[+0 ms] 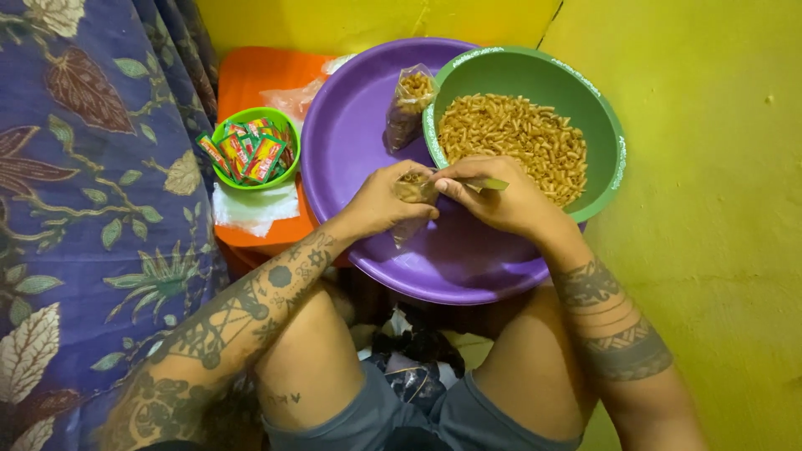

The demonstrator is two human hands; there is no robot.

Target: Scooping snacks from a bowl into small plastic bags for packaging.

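Seen from my head camera: my left hand [386,200] pinches a small clear plastic bag [411,190] by its mouth over the purple basin [359,125], near its right rim. My right hand [501,199] is closed narrowly on a thin greenish scoop [491,184] whose tip meets the bag's opening; how much it carries I cannot tell. The bag already holds some of the golden fried snack sticks [514,142], though its lower part is limp, so by my judgement it is only partly filled. One filled packet [408,104] lies in the basin against the green bowl [601,108], which is heaped with sticks at the basin's far right edge. That suggests most of the packing is left. At the left, on the orange stool [251,79], a small green bowl [225,175] holds red sachets [251,152] beside a white cloth [251,209].
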